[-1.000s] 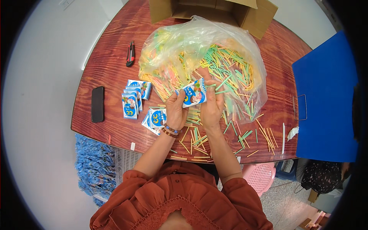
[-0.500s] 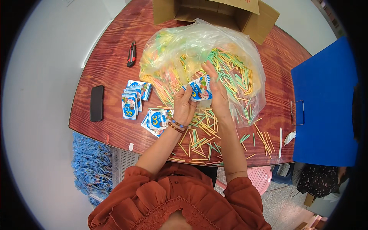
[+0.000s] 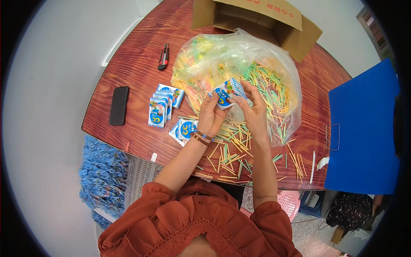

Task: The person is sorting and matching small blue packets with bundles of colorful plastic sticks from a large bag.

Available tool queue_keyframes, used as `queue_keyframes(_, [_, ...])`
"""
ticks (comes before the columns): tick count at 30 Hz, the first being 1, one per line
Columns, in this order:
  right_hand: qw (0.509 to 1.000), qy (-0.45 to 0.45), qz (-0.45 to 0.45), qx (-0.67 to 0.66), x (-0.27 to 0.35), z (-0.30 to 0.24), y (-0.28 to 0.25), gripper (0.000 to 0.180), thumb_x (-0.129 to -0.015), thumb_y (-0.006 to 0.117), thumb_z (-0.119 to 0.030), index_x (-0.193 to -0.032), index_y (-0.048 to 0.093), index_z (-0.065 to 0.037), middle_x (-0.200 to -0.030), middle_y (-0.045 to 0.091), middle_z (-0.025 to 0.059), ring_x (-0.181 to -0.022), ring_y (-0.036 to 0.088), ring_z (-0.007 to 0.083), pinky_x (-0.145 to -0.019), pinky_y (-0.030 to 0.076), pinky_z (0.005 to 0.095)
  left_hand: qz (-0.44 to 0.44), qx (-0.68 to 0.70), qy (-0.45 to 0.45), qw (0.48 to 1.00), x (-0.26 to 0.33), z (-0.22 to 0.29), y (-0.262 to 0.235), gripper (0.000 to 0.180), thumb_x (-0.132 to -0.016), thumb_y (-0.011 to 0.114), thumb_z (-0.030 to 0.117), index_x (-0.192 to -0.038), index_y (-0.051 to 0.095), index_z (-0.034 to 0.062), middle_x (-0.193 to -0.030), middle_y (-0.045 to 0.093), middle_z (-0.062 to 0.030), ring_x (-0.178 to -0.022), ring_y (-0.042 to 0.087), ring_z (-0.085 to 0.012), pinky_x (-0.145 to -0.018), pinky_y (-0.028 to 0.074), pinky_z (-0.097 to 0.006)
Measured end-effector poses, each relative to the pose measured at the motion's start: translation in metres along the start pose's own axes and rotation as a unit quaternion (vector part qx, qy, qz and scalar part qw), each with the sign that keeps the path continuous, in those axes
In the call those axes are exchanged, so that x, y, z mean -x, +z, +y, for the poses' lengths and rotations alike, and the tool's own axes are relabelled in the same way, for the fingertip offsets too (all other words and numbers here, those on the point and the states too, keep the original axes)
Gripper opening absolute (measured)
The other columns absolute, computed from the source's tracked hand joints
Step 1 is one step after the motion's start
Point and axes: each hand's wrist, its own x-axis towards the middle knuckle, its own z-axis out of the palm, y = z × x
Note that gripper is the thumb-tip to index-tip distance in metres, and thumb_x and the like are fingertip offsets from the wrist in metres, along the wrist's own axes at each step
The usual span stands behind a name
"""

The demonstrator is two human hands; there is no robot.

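Head view: left hand (image 3: pixel 212 115) and right hand (image 3: pixel 256 113) pinching a blue-and-white printed packet (image 3: pixel 224 95), fingers nearly closed; guessing packet-handling step, next move needs steady grip.

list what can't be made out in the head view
Head view: back of the blue-and-white rectangular packet, facing away.
Head view: far end of the brown cardboard box, cut off by the top edge.
Head view: how many thin pastel sticks, overlapping under the crumpled clear plastic bag.

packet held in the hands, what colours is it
The packet is mainly white and blue with striped ends, best in the head view.
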Motion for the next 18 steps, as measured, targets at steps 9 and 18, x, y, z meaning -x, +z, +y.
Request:
queue_keyframes(9, [0.996, -0.026, -0.082, 0.022, -0.009, -0.031, 0.052, 0.016, -0.086, 0.062, -0.003, -0.101, 0.067, 0.002, -0.088, 0.068, 0.0071, -0.079, 0.064, 0.0116, -0.071, 0.049, 0.0241, 0.005, -0.177, 0.101, 0.979, 0.034, 0.068, -0.016, 0.038, -0.09, 0.06, 0.006, -0.126, 0.049, 0.0007, -0.113, 0.062, -0.0104, -0.097, 0.063, -0.017, -0.081, 0.054, -0.03])
queue_keyframes(18, [0.961, 0.057, -0.257, 0.082, -0.026, 0.034, 0.156, 0.02, -0.086, 0.062, -0.011, -0.103, 0.066, 0.0, -0.08, 0.065, 0.0104, -0.078, 0.064, 0.0144, -0.07, 0.049, 0.0267, 0.23, -0.472, 0.136, 0.84, 0.097, 0.164, -0.064, 0.02, -0.087, 0.069, 0.012, -0.104, 0.064, 0.0024, -0.09, 0.066, -0.0019, -0.077, 0.061, -0.0081, -0.066, 0.05, -0.023])
